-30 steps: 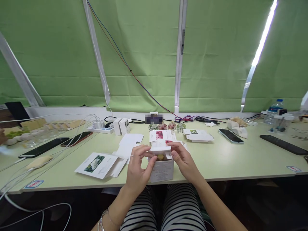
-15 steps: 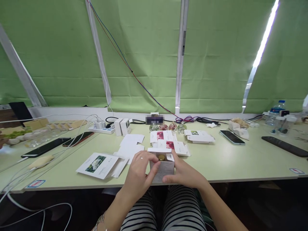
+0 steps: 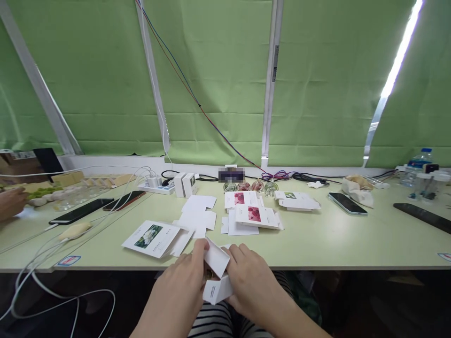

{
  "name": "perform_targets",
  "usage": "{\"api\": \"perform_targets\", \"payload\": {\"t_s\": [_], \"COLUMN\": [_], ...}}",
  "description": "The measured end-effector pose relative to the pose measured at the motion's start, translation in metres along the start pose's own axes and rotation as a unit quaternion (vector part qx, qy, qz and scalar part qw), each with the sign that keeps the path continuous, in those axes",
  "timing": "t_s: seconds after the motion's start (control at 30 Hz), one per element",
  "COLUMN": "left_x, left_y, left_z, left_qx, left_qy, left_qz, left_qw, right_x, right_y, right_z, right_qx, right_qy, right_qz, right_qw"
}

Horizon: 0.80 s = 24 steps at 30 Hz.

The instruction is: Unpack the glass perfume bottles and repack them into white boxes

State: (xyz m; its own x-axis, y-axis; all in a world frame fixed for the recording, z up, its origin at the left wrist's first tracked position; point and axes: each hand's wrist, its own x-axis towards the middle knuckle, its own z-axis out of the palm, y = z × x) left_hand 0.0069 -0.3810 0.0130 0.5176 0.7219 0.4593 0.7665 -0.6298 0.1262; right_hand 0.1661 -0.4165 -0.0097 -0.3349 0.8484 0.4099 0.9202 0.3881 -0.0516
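Note:
A small white carton (image 3: 217, 259) is between my hands, low over my lap at the table's front edge. Its end flaps stand open, and a bit of gold shows inside. My left hand (image 3: 186, 277) is closed on the carton's left side, thumb by the upper flap. My right hand (image 3: 252, 277) grips the right side, fingers bent over the top. Beyond them lie flattened cartons with pink flower pictures (image 3: 257, 215) and plain white unfolded card (image 3: 197, 213). A larger flattened carton with a white flower picture (image 3: 153, 238) rests to the left.
Round glass jars (image 3: 244, 187) stand at the back, with two upright white boxes (image 3: 185, 185) left of them. Phones (image 3: 347, 203) lie on both sides. White cables (image 3: 35, 267) hang over the left edge. Another person's hand (image 3: 12, 203) is at far left.
Both hands have brought the carton down and slightly left, off the table edge toward my lap. The carton has been turned, and its flaps now stick out. The view has shifted a little left.

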Motion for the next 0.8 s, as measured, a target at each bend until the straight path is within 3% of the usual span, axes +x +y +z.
{"api": "perform_targets", "payload": {"t_s": [0.07, 0.13, 0.27, 0.43, 0.63, 0.8], "left_x": [0.0, 0.005, 0.019, 0.027, 0.037, 0.048], "left_y": [-0.002, -0.002, -0.002, -0.008, -0.029, -0.043], "left_z": [0.006, 0.011, 0.021, 0.038, 0.066, 0.083], "left_qx": [-0.022, -0.114, -0.322, -0.458, -0.552, -0.552], "left_qy": [-0.023, -0.054, -0.127, -0.175, -0.127, -0.039], "left_qz": [-0.006, -0.015, 0.0, -0.015, -0.074, -0.126], "left_qw": [0.999, 0.992, 0.938, 0.872, 0.821, 0.823], "right_x": [0.001, 0.001, -0.001, -0.004, -0.019, -0.036], "right_y": [0.002, 0.009, 0.035, 0.061, 0.087, 0.112], "right_z": [0.0, -0.004, -0.01, -0.006, -0.019, -0.042], "right_qx": [-0.002, 0.038, 0.142, 0.189, 0.151, 0.078], "right_qy": [-0.016, -0.034, -0.085, -0.173, -0.206, -0.201], "right_qz": [0.007, 0.019, 0.026, 0.042, 0.144, 0.22], "right_qw": [1.0, 0.999, 0.986, 0.966, 0.956, 0.951]}}
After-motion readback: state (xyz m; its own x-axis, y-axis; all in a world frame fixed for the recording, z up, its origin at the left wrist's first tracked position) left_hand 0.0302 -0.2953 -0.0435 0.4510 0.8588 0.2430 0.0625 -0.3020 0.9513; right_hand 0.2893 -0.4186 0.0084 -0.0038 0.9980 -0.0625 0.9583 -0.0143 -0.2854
